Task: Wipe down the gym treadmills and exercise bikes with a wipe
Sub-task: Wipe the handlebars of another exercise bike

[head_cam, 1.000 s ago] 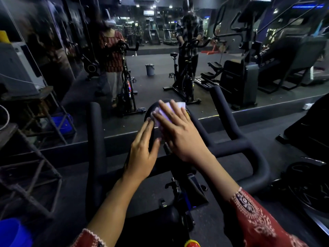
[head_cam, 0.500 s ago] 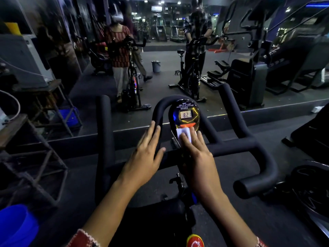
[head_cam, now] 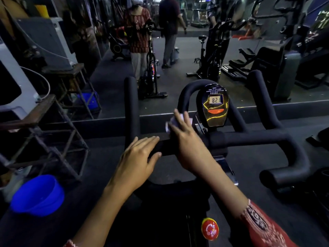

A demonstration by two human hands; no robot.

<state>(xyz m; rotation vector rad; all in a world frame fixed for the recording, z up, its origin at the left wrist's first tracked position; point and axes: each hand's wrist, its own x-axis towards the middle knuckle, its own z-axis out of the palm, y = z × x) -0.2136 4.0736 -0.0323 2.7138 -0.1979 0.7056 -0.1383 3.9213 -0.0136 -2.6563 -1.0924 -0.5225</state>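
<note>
Under straight fingers (head_cam: 179, 118) of the right hand (head_cam: 187, 139), wipe (head_cam: 168, 124) against the handlebar (head_cam: 249, 138); left hand (head_cam: 138, 157) flat on it, fingers straight.

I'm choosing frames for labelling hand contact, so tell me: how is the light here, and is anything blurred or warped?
Head view: dim overall, the lit console the brightest spot, yellow streaks across its glossy face. Head view: the right hand and the wipe look motion-blurred, the left hand sharper. Head view: the wide lens stretches things near the edges, such as the blue bucket.
</note>
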